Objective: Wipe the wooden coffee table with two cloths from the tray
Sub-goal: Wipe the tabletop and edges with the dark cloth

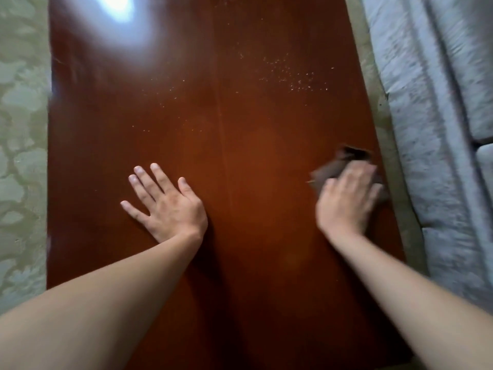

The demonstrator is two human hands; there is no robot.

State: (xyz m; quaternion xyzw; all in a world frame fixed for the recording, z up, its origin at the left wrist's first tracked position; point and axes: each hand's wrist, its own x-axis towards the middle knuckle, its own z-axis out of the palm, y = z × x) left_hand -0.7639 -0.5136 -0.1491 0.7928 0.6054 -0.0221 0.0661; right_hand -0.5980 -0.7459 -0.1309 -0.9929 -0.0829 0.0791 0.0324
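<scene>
Wiping underway: right hand (349, 198) pressed closed on brown cloth (326, 173) at wooden coffee table (240, 116) right edge, left hand (165, 204) flat, fingers spread, empty; next sweep toward crumbs (296, 78).

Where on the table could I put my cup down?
The table is bare between the left hand and the right hand, and below them between the arms. The far left is bare too, under the glare. Farther up on the right lie white crumbs. The right hand presses a cloth near the right edge.
</scene>
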